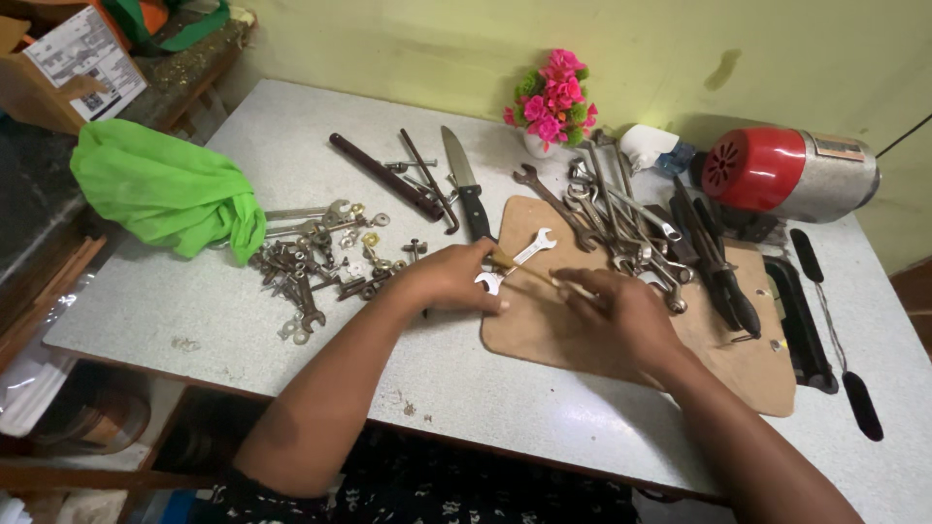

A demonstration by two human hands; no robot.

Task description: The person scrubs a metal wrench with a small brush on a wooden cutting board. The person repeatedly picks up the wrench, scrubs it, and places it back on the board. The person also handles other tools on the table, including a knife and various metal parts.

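Observation:
My left hand (451, 277) rests at the left edge of a brown board (573, 340), its fingers pressing on one end of a small silver open-ended spanner (529, 247) that lies on the board. My right hand (621, 311) is over the board beside it and pinches a thin yellowish stick (524, 272) that runs across toward the left hand. Whether the left fingers also touch the stick is hard to tell.
A pile of spanners and pliers (641, 228) covers the board's far side. Bolts and nuts (320, 262), a knife (466, 189), a dark rod (383, 175), a green cloth (165, 189), a flower pot (551, 102) and a red and silver device (786, 175) lie on the grey table (194, 320).

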